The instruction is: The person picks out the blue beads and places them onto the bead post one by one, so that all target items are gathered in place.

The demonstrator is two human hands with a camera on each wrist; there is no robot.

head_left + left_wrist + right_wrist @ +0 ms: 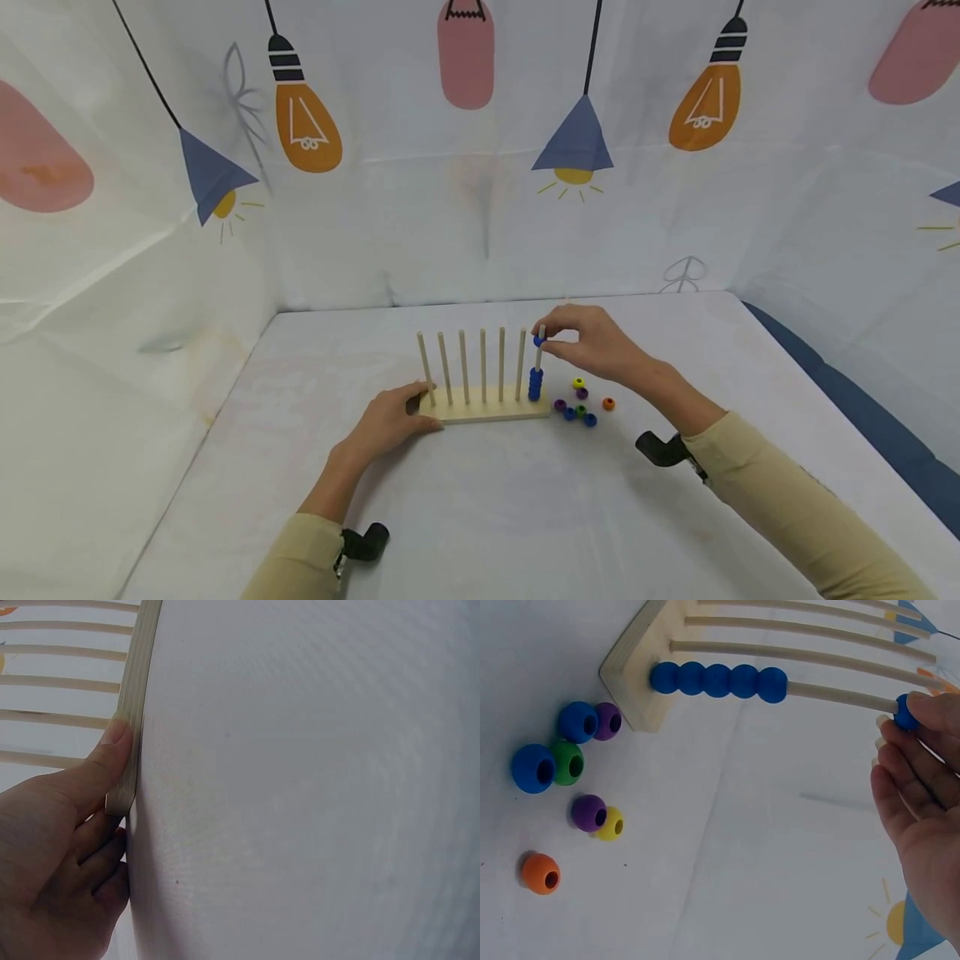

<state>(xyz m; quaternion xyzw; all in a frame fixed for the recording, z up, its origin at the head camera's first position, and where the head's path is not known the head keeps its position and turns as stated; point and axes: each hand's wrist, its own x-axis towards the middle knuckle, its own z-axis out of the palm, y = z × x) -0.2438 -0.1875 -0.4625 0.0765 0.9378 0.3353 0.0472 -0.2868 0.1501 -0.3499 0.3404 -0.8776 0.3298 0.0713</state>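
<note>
A pale wooden peg rack (487,407) with a row of upright pegs stands on the table. My left hand (386,423) grips the left end of its base, thumb on the front face in the left wrist view. At the rightmost peg, my right hand (592,340) pinches a blue bead (905,712) between thumb and fingers, at the peg's top end. Lower on that same peg sits a stack of several blue beads (718,680), resting against the base. The other pegs carry no beads.
Loose beads lie right of the rack: an orange bead (540,873), a yellow bead (609,823), a green bead (568,762), two purple and two blue ones. A white sheet printed with lamps (480,208) rises behind the white table (495,508).
</note>
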